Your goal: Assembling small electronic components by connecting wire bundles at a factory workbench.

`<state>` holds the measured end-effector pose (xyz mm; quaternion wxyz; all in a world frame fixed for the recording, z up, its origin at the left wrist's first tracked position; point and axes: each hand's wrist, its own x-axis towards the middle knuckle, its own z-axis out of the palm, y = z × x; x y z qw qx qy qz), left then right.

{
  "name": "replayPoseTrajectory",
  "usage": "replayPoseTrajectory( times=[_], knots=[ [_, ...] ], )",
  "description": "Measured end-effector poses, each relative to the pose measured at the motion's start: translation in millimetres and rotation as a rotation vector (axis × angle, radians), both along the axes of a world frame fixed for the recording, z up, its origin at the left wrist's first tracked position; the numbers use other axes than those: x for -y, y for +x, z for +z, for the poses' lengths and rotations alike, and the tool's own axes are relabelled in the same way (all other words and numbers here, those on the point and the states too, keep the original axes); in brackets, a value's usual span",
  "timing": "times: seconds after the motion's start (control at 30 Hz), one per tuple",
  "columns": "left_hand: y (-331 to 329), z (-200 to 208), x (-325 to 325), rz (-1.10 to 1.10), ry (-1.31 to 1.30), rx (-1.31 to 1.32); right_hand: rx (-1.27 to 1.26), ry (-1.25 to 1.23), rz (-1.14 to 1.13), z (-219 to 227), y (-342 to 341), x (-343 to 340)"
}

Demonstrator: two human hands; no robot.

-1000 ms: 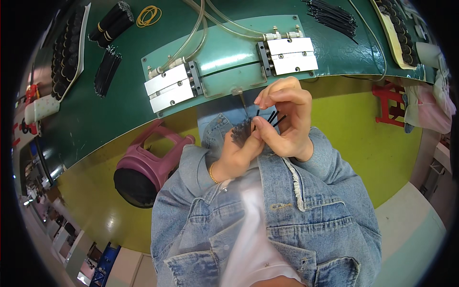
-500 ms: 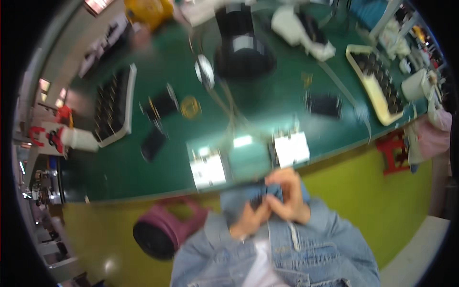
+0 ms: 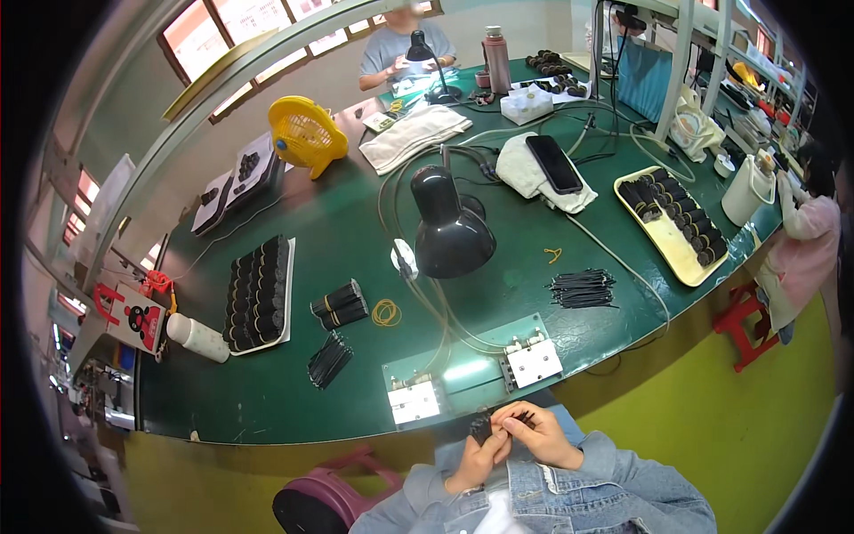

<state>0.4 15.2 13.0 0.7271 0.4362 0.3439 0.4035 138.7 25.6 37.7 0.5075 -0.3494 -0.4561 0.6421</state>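
Close together above my lap, at the table's front edge, are both my hands. My left hand [image 3: 478, 461] is closed around a small bunch of short black wire pieces [image 3: 481, 428], whose ends stick up above the fingers. My right hand [image 3: 544, 438] is bent over beside it, fingers pinched on thin black pieces, touching the left fingertips; how many it grips is hidden. Just beyond them on the table are two silvery metal blocks [image 3: 414, 402] with fittings, joined by a clear plate [image 3: 463, 367] and fed by tubes.
A loose black pile [image 3: 584, 289] lies right; another pile [image 3: 330, 360], banded bundles [image 3: 340, 304] and rubber bands [image 3: 386, 312] lie left. Trays of bundles flank them: one white-rimmed [image 3: 289, 294], one yellow [image 3: 680, 262]. A black lamp [image 3: 454, 231] stands mid-table. A stool [image 3: 329, 494] is beside me.
The view has tilted up and steadied, so the table and my hands sit lower in the picture. My hands stay together, the right still working at the left's fingertips.
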Motion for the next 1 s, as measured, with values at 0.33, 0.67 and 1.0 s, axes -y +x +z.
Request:
replayPoseTrajectory(
  times=[0.33,0.67,1.0],
  knots=[
    [7,17,-6,0.083,-0.032,0.147,0.239,0.291,-0.035,24,19,-6],
    [-34,114,-33,-0.077,0.119,0.430,1.112,0.944,-0.483,49,122,-68],
    [-30,245,-36,-0.444,0.742,0.458,1.023,0.710,-0.361,79,131,-82]
  ],
)
